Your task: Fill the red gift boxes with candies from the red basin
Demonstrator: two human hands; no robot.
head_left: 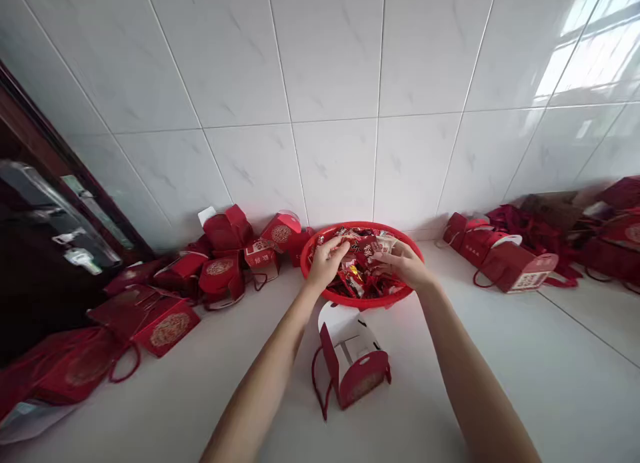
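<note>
bare forearms (260, 383) come in from the lower edge, one on either side of an open red box (363, 383) with a white inside; its cord handle (316, 383) lies on the bench (410, 409) toward the left arm. beyond the box, both hands work over a round red basket (363, 303) of wrapped sweets (350, 279). the right grip (385, 249) looks nearly shut, thumb and fingers around a pale packet (384, 243) just above the heap. the left grip (341, 244) is partly curled at the packets on the other side; whether it has hold of one, i cannot tell.

the packets are slick and jumbled, so a light pinch could let one slide back, or drag a neighbour over the low rim. the box sits just in front of the basket, its raised flap close to the rim; a low wrist or sleeve-less forearm swinging inward could knock the flap or tip the light card. the loose cord could also snag on a finger.

more red boxes (219, 276) crowd the bench at the left, by a dark door (30, 263) with keys (80, 255) in it, and others (520, 266) sit at the right. the tiled wall (335, 169) close behind the basket limits any push away from the body.
</note>
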